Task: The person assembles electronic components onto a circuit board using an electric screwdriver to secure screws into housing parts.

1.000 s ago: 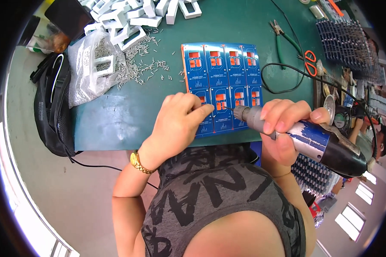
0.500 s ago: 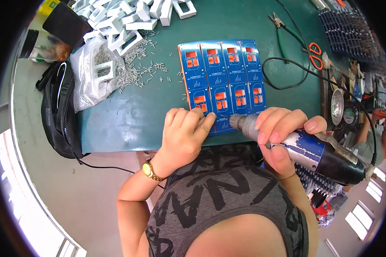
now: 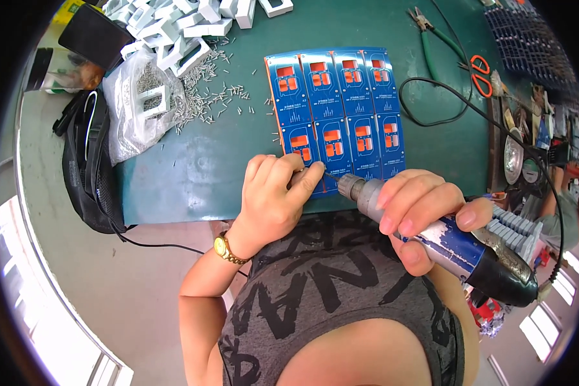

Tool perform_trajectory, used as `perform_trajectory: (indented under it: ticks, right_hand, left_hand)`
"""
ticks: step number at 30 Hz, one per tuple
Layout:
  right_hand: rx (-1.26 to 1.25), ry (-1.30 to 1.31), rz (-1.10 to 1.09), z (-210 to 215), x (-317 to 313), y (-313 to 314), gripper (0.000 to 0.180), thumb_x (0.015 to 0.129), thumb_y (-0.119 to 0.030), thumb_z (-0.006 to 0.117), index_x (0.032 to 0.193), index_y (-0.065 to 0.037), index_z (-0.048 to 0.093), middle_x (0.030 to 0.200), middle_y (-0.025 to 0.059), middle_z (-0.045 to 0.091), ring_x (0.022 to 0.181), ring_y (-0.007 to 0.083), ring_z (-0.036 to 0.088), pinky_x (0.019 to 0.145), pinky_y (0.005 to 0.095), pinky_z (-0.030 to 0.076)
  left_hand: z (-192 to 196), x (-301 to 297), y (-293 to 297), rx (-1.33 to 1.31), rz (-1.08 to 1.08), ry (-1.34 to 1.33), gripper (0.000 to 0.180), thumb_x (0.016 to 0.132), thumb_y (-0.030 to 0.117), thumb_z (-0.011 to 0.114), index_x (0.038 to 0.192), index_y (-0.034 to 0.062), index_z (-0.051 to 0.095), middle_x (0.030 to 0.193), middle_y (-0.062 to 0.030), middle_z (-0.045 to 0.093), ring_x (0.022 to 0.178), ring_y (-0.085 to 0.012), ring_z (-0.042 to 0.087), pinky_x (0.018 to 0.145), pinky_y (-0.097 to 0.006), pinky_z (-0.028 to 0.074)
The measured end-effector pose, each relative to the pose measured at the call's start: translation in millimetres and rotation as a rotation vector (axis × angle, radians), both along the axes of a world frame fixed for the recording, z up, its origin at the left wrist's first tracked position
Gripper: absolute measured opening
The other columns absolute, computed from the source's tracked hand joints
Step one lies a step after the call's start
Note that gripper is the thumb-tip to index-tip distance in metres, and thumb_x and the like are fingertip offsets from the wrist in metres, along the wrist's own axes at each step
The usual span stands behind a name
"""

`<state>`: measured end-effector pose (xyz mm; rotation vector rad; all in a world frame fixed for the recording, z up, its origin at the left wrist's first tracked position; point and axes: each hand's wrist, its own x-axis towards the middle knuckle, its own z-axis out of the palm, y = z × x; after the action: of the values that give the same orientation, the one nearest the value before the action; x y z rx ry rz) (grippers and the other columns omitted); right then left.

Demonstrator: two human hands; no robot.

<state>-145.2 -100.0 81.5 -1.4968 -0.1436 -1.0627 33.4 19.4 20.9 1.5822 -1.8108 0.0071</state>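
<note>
A blue panel of several joined circuit boards (image 3: 333, 114) with orange showing through its cutouts lies near the table's front edge. My right hand (image 3: 424, 209) is wrapped round a corded electric screwdriver (image 3: 453, 248), blue and silver with a black end. Its thin bit points left, its tip close to my left fingertips at the panel's lower left part. My left hand (image 3: 276, 193) rests at that corner, thumb and index finger pinched together. Whatever lies between those fingertips is hidden or too small to name.
Loose screws (image 3: 209, 100) lie scattered beside a clear plastic bag (image 3: 141, 106). White plastic frames (image 3: 174, 26) are heaped behind. Green-handled pliers (image 3: 437, 45) and orange scissors (image 3: 481, 74) lie right of the panel, near the black cord (image 3: 424, 80). A black bag (image 3: 90, 164) hangs at the left edge.
The screwdriver has tilted, its back end swinging nearer to me and its bit now angled up-left toward my left fingertips. My left hand stays at the panel's corner, nearly unmoved.
</note>
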Motion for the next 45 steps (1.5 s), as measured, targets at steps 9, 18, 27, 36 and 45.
perform_trajectory:
  ticks: [9, 18, 27, 36, 45]
  right_hand:
    - [-0.03, -0.051, 0.008, -5, 1, -2, 0.067, 0.071, 0.005, 0.075, 0.124, -0.011, 0.036, 0.093, 0.015, 0.061, 0.07, 0.0291, 0.066, 0.06, 0.0442, 0.055]
    - [-0.104, -0.049, -0.074, -2, 8, 1, 0.062, 0.071, 0.005, 0.075, 0.12, -0.009, 0.038, 0.088, 0.0156, 0.061, 0.065, 0.0278, 0.064, 0.057, 0.0433, 0.055]
    - [-0.19, -0.062, -0.097, -1, 6, -4, 0.061, 0.072, 0.003, 0.074, 0.119, -0.009, 0.036, 0.085, 0.0151, 0.06, 0.062, 0.027, 0.063, 0.051, 0.0392, 0.054]
    - [0.004, 0.045, -0.077, 1, -8, -2, 0.063, 0.079, -0.003, 0.072, 0.126, -0.019, 0.033, 0.089, 0.0089, 0.059, 0.066, 0.0259, 0.065, 0.062, 0.0418, 0.053]
    - [0.023, 0.059, -0.167, 2, 2, 5, 0.054, 0.082, -0.014, 0.073, 0.124, -0.021, 0.039, 0.082, 0.0014, 0.056, 0.061, 0.0167, 0.06, 0.063, 0.0354, 0.049]
  left_hand:
    - [1, -1, -1, 0.005, 0.013, 0.011, 0.036, 0.066, 0.002, 0.067, 0.101, 0.0063, 0.07, 0.087, -0.0042, 0.053, 0.072, -0.0191, 0.052, 0.069, -0.035, 0.04]
    - [4, -1, -1, 0.021, 0.01, 0.024, 0.034, 0.067, 0.001, 0.067, 0.101, 0.0068, 0.07, 0.087, -0.0042, 0.053, 0.072, -0.0189, 0.052, 0.068, -0.034, 0.04]
    - [4, -1, -1, 0.029, 0.004, 0.051, 0.031, 0.072, 0.0, 0.067, 0.102, 0.007, 0.069, 0.087, -0.0044, 0.054, 0.072, -0.0186, 0.051, 0.068, -0.034, 0.04]
    - [1, 0, 2, 0.042, 0.001, 0.042, 0.031, 0.073, 0.002, 0.065, 0.104, 0.0073, 0.069, 0.088, -0.0049, 0.053, 0.072, -0.019, 0.051, 0.069, -0.035, 0.04]
    - [2, -1, 2, 0.034, 0.006, 0.055, 0.031, 0.073, 0.002, 0.065, 0.103, 0.0075, 0.069, 0.087, -0.0047, 0.052, 0.072, -0.019, 0.051, 0.068, -0.035, 0.04]
